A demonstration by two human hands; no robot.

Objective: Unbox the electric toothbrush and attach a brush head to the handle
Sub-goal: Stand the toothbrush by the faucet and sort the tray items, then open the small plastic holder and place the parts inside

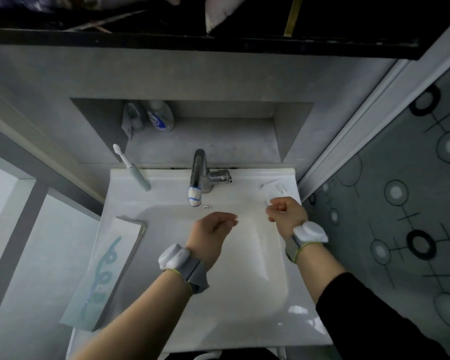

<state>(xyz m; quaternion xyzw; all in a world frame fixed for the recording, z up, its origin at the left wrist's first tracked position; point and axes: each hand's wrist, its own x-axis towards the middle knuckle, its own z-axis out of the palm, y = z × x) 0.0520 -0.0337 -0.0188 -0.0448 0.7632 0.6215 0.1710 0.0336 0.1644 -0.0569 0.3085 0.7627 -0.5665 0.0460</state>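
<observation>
The toothbrush [133, 167] stands assembled at the sink's back left corner, white brush head up, pale green handle leaning against the wall. Its box [103, 276] lies flat on the sink's left rim. On the back right rim sits a white tray [273, 190] with a small white piece in it. My right hand [286, 211] is curled beside that tray; I cannot tell whether its grip holds anything. My left hand [211, 229] hangs loosely curled and empty over the sink [244, 294], near the faucet [200, 172].
</observation>
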